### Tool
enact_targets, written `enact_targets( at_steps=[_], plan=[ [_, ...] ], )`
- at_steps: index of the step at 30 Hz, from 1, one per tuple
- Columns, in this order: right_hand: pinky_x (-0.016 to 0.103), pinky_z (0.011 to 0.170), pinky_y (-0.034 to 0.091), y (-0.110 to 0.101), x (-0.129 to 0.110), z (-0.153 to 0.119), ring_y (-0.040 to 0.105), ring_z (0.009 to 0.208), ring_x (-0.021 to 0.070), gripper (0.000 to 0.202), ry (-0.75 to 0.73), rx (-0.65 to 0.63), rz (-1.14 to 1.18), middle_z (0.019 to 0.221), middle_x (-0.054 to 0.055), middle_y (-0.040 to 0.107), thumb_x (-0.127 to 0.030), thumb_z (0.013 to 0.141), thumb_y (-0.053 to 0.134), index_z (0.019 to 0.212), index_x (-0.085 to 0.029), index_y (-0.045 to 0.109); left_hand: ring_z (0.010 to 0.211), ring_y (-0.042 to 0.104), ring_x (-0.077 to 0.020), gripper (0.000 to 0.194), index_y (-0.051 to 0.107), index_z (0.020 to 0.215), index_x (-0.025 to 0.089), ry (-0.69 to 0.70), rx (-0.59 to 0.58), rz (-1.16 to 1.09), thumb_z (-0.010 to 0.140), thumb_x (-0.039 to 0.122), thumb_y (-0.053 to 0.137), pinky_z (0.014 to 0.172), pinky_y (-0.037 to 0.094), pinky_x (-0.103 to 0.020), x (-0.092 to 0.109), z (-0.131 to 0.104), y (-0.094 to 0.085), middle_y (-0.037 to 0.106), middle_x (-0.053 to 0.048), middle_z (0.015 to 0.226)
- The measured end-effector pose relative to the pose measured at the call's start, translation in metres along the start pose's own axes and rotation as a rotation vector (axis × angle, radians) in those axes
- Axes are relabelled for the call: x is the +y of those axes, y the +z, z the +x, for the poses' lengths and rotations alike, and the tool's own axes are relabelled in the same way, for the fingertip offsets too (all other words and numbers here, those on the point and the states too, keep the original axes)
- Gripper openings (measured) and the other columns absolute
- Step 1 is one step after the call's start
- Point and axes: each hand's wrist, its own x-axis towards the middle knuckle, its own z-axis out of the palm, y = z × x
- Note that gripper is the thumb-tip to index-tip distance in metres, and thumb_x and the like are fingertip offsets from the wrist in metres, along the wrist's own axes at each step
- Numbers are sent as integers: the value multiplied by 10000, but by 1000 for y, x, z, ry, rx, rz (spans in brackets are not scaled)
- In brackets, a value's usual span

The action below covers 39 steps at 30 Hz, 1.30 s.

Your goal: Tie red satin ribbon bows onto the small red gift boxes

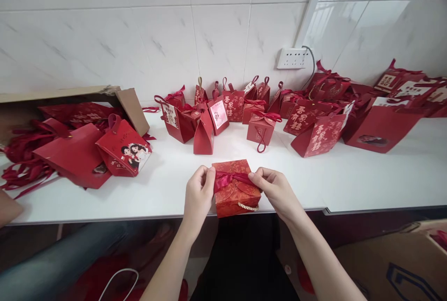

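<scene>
A red patterned gift box [234,203] with a gold rope handle [248,207] rests at the front edge of the white table. Across its top runs a dark pink ribbon [232,178], crossed or knotted in the middle. On the box's left side, my left hand [199,192] pinches one end of the ribbon between thumb and fingers. My right hand [275,189] pinches the other end at the right side. Both hands are closed, and the ribbon looks taut between them. The box's underside is hidden.
Several red gift boxes, among them a small box with a rope handle [260,131], stand along the wall. On the left, a cardboard carton [134,110] holds more boxes and loose ribbons [24,166]. A power strip [294,58] is on the wall. Another carton [394,261] stands lower right.
</scene>
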Motion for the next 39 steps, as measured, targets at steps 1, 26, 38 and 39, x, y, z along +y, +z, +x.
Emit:
enact_targets(
  at_steps=[1, 26, 38, 39],
  plan=[
    [223, 483, 246, 0, 3, -1, 287, 497, 73, 484, -5, 10, 41, 505, -55, 350, -558, 648, 676, 519, -187, 393, 505, 297, -100, 378, 292, 586, 211, 4, 16, -3, 848, 443, 434, 489, 262, -223, 0, -1, 2, 287, 59, 533],
    [494, 1080, 261, -24, 9, -6, 415, 1265, 281, 1077, -201, -373, -390, 1447, 127, 300, -305, 619, 763, 1457, -289, 87, 650, 507, -105, 238, 521, 739, 178, 60, -44, -83, 816, 402, 537, 609, 404, -200, 9, -6, -6, 541, 22, 691],
    [532, 1072, 297, -18, 28, -46, 399, 1278, 318, 1069, -509, 60, -280, 1367, 110, 395, -371, 639, 768, 1442, -332, 64, 726, 470, -133, 112, 659, 799, 197, 1084, 295, 421, 782, 103, 601, 879, 313, -379, 37, -71, 41, 517, 3, 678],
    [540, 1078, 282, -18, 27, -49, 402, 1274, 329, 1066, -540, 70, -293, 1363, 120, 397, -381, 643, 766, 1444, -320, 65, 724, 469, -131, 111, 661, 795, 200, 1090, 301, 399, 786, 109, 599, 887, 306, -381, 38, -74, 43, 507, 6, 677]
  ],
)
